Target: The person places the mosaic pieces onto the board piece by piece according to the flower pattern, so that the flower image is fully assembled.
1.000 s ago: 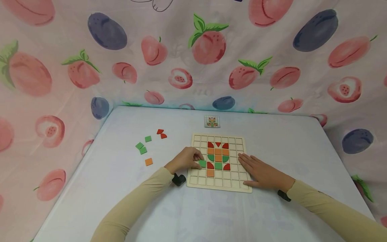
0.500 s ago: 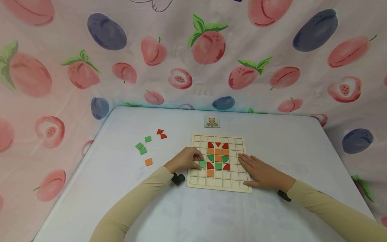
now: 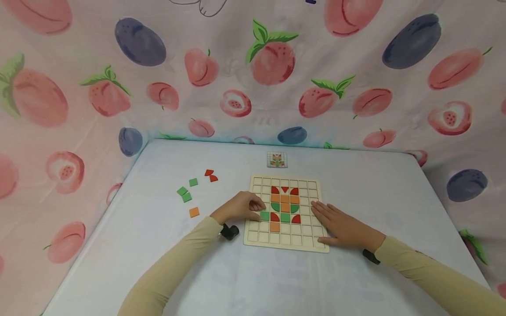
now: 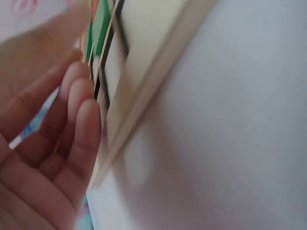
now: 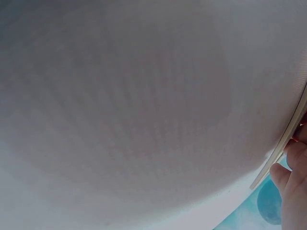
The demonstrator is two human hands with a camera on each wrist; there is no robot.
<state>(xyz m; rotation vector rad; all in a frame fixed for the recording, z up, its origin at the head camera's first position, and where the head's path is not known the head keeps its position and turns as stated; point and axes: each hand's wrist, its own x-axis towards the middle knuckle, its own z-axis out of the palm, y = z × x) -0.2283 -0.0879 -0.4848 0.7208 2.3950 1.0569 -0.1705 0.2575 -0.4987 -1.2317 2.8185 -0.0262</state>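
A square wooden grid board (image 3: 296,240) carries a pattern of red, orange and green pieces. At the pattern's left side a green square tile (image 3: 265,216) lies flat in a cell. My left hand (image 3: 242,207) hovers over the board's left edge, thumb tip beside that tile and fingers loosely bent. In the left wrist view nothing shows between the thumb and the fingers (image 4: 85,129); the tile lies just past the thumb. My right hand (image 3: 348,227) rests flat on the board's right edge with straight fingers. The right wrist view catches only part of this hand (image 5: 292,177).
Left of the board lie loose pieces: several green squares (image 3: 187,197), an orange square (image 3: 194,212) and two red quarter-round pieces (image 3: 214,178). A small pattern card (image 3: 277,159) lies behind the board. A fruit-print cloth (image 3: 237,57) hangs beyond the table.
The green tile has gone from between my left thumb and fingers to flat in its cell. My left hand has drawn slightly left from it. The right hand stays put.
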